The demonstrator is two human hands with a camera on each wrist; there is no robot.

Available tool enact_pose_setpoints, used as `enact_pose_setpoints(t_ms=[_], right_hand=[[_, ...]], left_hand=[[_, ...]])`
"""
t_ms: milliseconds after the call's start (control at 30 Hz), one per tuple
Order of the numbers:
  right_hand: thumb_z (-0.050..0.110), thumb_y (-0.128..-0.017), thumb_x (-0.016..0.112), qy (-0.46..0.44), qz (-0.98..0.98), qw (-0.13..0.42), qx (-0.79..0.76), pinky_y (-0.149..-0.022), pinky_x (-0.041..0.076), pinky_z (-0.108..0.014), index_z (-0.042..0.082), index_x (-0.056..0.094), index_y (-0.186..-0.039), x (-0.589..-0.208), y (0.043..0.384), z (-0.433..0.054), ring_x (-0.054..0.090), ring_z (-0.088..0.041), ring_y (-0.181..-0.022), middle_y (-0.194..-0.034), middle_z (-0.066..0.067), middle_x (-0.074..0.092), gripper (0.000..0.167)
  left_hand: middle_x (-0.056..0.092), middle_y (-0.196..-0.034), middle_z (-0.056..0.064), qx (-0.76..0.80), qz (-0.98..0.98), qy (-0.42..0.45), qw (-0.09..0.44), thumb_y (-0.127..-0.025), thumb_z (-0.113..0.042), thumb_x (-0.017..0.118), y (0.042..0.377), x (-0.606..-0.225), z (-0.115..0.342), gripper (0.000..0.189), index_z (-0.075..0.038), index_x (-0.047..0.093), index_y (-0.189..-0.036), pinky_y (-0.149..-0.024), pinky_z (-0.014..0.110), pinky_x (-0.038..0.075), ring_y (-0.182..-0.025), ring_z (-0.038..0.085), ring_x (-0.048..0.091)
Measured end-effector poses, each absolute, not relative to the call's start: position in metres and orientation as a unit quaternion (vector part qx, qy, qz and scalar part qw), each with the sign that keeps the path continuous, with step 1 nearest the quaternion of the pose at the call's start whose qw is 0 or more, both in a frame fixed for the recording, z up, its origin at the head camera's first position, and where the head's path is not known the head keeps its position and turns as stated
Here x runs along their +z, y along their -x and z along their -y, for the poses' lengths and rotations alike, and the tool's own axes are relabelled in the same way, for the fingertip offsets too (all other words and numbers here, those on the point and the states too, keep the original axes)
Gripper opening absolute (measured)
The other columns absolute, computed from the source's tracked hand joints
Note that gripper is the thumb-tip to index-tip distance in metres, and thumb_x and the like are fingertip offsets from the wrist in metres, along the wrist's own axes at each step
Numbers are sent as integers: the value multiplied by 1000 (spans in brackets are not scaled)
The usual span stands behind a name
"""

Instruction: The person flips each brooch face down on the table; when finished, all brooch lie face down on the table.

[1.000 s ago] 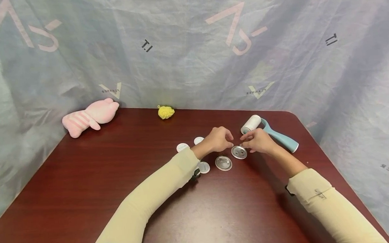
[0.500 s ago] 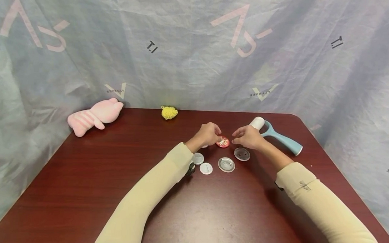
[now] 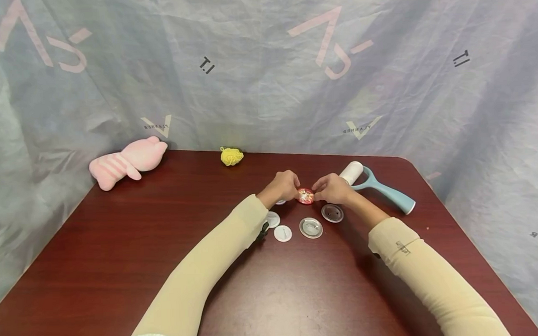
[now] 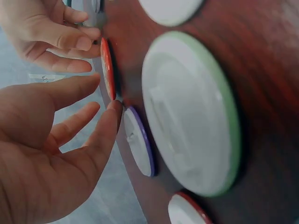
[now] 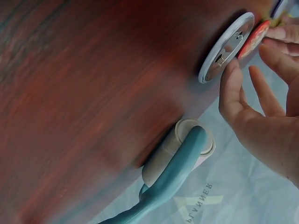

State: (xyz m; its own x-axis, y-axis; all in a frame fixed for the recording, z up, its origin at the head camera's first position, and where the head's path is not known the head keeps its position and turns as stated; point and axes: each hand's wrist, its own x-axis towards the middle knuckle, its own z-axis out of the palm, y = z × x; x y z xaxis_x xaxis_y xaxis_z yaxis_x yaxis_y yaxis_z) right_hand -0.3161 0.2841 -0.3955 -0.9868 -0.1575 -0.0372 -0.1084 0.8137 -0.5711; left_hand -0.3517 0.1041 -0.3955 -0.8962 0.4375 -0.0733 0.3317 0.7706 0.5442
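A red-patterned button badge (image 3: 305, 196) lies face up between the two hands. My left hand (image 3: 285, 185) is at its left edge, fingertips touching or very near the rim. My right hand (image 3: 333, 189) is at its right side, fingers extended and spread; whether they touch is unclear. In the left wrist view, the left thumb and fingers stand apart beside the red badge (image 4: 108, 67). A large silver pin-back badge (image 3: 332, 213) lies just below the right hand. Another silver badge (image 3: 311, 228) rests nearer the person.
White-backed badges (image 3: 282, 233) lie by the left wrist; a purple-rimmed one (image 4: 139, 141) shows in the left wrist view. A blue-handled lint roller (image 3: 387, 193) sits right. At the back are yellow yarn (image 3: 231, 156) and a pink plush toy (image 3: 128, 162).
Both hands have moved left and away from the silver badge to the red badge, which was hidden one second ago. The right hand has since come closer to it.
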Motion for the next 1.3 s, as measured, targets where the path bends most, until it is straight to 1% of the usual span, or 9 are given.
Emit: enact_pose_setpoints(t_ms=[167, 300, 400, 533, 667, 800, 1000, 1100, 1300], right_hand=[[6, -81, 76, 68, -936, 58, -339, -56, 52, -24, -8, 70, -105, -400, 316, -279, 68, -23, -69, -86, -16, 73, 28], [5, -82, 75, 56, -935, 62, -346, -57, 51, -24, -8, 69, -106, -400, 318, -276, 67, -21, -68, -89, -18, 73, 28], [4, -83, 74, 53, -931, 66, -356, -56, 50, -24, -9, 67, -108, -395, 319, -276, 67, -22, -68, -91, -20, 73, 29], [2, -83, 74, 58, -926, 68, -366, -56, 51, -24, -10, 66, -109, -395, 320, -277, 68, -22, -68, -91, -21, 72, 30], [1, -81, 75, 60, -926, 62, -368, -56, 51, -23, -9, 67, -106, -401, 319, -279, 66, -19, -66, -88, -19, 72, 28], [0, -80, 76, 53, -923, 57, -376, -56, 52, -24, -8, 68, -104, -405, 317, -280, 65, -19, -66, -86, -17, 71, 27], [-1, -79, 76, 38, -914, 60, -399, -54, 51, -26, -7, 66, -104, -406, 316, -283, 61, -17, -66, -84, -13, 69, 28], [0, -79, 77, 38, -909, 60, -411, -52, 51, -26, -7, 64, -105, -406, 316, -284, 60, -19, -66, -82, -12, 67, 30], [-4, -80, 73, 39, -899, 49, -433, -50, 53, -28, -6, 63, -103, -406, 317, -284, 62, -19, -63, -79, -12, 66, 25]], left_hand=[[67, -108, 7, 252, -941, -196, 107, -80, -18, 83, 349, -396, -109, 32, -7, 69, -107, -86, 30, 52, -104, 22, 61], [67, -108, 7, 240, -945, -199, 96, -80, -17, 82, 351, -398, -113, 33, -7, 68, -108, -85, 28, 52, -103, 20, 61], [66, -109, 7, 238, -946, -200, 90, -80, -16, 81, 354, -395, -116, 33, -8, 67, -109, -85, 29, 52, -104, 20, 61], [65, -105, 6, 242, -944, -200, 98, -81, -14, 81, 356, -395, -116, 30, -9, 66, -106, -80, 29, 52, -99, 19, 60], [65, -102, 5, 256, -940, -197, 110, -80, -13, 81, 353, -397, -115, 28, -9, 66, -104, -76, 28, 52, -93, 19, 60], [66, -102, 6, 276, -935, -194, 110, -78, -11, 82, 350, -400, -113, 29, -7, 68, -104, -75, 27, 52, -93, 19, 60], [68, -101, 3, 298, -927, -209, 91, -78, -9, 82, 351, -401, -109, 27, -8, 71, -102, -80, 28, 51, -97, 20, 60], [68, -99, 3, 308, -924, -212, 84, -78, -9, 82, 351, -401, -108, 27, -8, 72, -103, -81, 28, 50, -96, 19, 59], [66, -92, 2, 338, -913, -216, 77, -79, -6, 81, 352, -401, -104, 26, -7, 70, -103, -74, 23, 48, -87, 15, 58]])
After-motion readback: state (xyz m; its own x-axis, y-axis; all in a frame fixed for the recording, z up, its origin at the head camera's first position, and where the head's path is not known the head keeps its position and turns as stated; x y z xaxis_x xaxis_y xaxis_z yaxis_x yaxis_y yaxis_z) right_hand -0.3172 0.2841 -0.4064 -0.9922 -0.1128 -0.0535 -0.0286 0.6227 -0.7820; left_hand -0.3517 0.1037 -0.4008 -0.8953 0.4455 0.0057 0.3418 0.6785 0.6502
